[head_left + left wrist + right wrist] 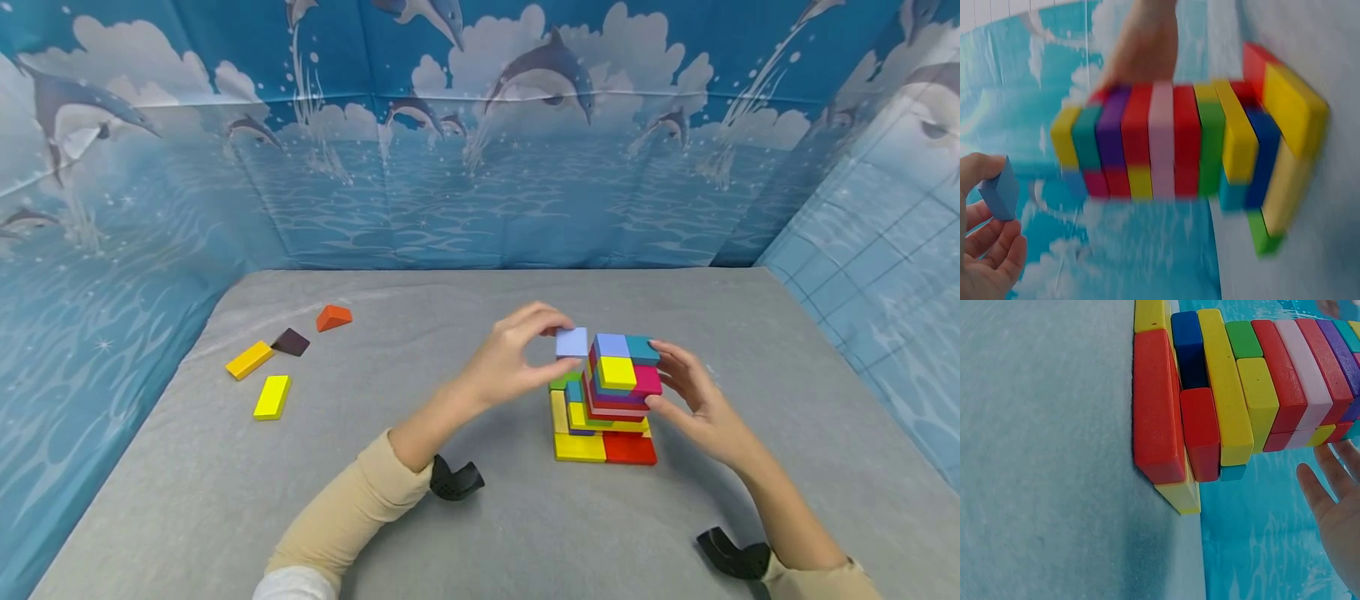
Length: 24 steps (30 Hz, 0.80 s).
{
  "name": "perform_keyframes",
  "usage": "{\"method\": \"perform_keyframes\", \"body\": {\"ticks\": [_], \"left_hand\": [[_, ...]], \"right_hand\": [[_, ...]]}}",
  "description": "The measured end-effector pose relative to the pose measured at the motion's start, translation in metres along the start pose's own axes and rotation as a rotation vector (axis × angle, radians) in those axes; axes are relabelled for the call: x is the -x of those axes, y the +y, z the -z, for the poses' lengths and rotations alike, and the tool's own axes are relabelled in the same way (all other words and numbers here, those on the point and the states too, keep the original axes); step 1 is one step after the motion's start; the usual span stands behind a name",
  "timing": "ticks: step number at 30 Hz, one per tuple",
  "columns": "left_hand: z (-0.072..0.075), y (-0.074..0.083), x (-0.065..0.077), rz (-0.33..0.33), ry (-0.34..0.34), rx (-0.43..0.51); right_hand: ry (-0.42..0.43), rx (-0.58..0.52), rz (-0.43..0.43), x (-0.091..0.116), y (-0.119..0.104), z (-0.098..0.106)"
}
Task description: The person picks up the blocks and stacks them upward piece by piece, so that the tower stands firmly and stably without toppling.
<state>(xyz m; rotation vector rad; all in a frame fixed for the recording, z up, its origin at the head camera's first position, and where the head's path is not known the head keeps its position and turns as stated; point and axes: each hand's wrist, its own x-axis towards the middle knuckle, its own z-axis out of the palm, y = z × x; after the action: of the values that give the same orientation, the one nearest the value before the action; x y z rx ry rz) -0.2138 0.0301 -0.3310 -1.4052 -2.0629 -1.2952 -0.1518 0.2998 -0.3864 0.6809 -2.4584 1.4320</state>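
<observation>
A light blue block (572, 342) is pinched between the thumb and fingers of my left hand (517, 350), just left of the top of a tower (617, 400) of stacked colourful blocks. In the left wrist view, a gap shows between this block (1002, 190) and the tower's top. My right hand (697, 408) is at the tower's upper right side, thumb and fingertips right at the blocks. Its fingers look fairly straight in the right wrist view. The tower has a wide base with a yellow block (579, 447) and a red block (631, 449) in front.
Loose on the grey cloth (420, 333) at left lie an orange-yellow block (250, 360), a yellow block (272, 397), a dark block (291, 342) and an orange wedge-like block (333, 317). A dolphin-print curtain (480, 200) hangs behind. Black curved wrist pieces (456, 479) sit beside the sleeves.
</observation>
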Motion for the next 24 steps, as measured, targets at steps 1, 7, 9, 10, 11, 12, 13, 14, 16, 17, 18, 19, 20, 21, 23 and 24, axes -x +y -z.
{"method": "perform_keyframes", "body": {"ticks": [1, 7, 9, 10, 11, 12, 13, 14, 16, 17, 18, 19, 20, 21, 23, 24], "left_hand": [[-0.005, 0.004, -0.004, 0.0, -0.017, 0.007], [-0.031, 0.019, -0.02, 0.006, -0.077, -0.015], [-0.038, 0.021, -0.023, 0.0, -0.079, -0.037], [-0.042, 0.021, -0.024, -0.009, -0.079, -0.06], [-0.045, 0.022, -0.024, -0.017, -0.079, -0.086], [-0.048, 0.022, -0.025, -0.024, -0.079, -0.111], [-0.051, 0.022, -0.025, -0.03, -0.079, -0.136], [-0.054, 0.022, -0.026, -0.037, -0.081, -0.168], [-0.059, 0.021, -0.026, -0.057, -0.08, -0.232], [-0.061, 0.021, -0.025, -0.062, -0.078, -0.256], [-0.063, 0.021, -0.025, -0.069, -0.075, -0.279], [-0.064, 0.02, -0.025, -0.078, -0.07, -0.302], [-0.066, 0.019, -0.025, -0.088, -0.064, -0.326], [-0.067, 0.018, -0.025, -0.097, -0.057, -0.342], [-0.07, 0.017, -0.025, -0.109, -0.046, -0.373], [-0.071, 0.016, -0.025, -0.116, -0.041, -0.385]], "right_hand": [[-0.004, 0.003, 0.007, 0.0, 0.0, 0.0], [-0.026, 0.012, 0.054, -0.001, 0.003, 0.002], [-0.029, 0.007, 0.067, -0.001, 0.004, 0.002], [-0.028, 0.004, 0.073, -0.001, 0.004, 0.002], [-0.026, -0.004, 0.079, -0.001, 0.004, 0.002], [-0.025, -0.016, 0.086, -0.001, 0.004, 0.002], [-0.029, -0.023, 0.093, 0.0, 0.004, 0.002], [-0.028, -0.034, 0.101, 0.0, 0.004, 0.002], [-0.025, -0.054, 0.115, 0.0, 0.004, 0.002], [-0.025, -0.063, 0.12, 0.0, 0.004, 0.002], [-0.024, -0.066, 0.12, 0.0, 0.004, 0.002], [-0.024, -0.067, 0.12, 0.0, 0.004, 0.002], [-0.02, -0.071, 0.121, 0.0, 0.004, 0.002], [-0.021, -0.069, 0.12, 0.0, 0.004, 0.002], [-0.029, -0.061, 0.117, 0.0, 0.004, 0.002], [-0.035, -0.053, 0.118, 0.0, 0.004, 0.003]]}}
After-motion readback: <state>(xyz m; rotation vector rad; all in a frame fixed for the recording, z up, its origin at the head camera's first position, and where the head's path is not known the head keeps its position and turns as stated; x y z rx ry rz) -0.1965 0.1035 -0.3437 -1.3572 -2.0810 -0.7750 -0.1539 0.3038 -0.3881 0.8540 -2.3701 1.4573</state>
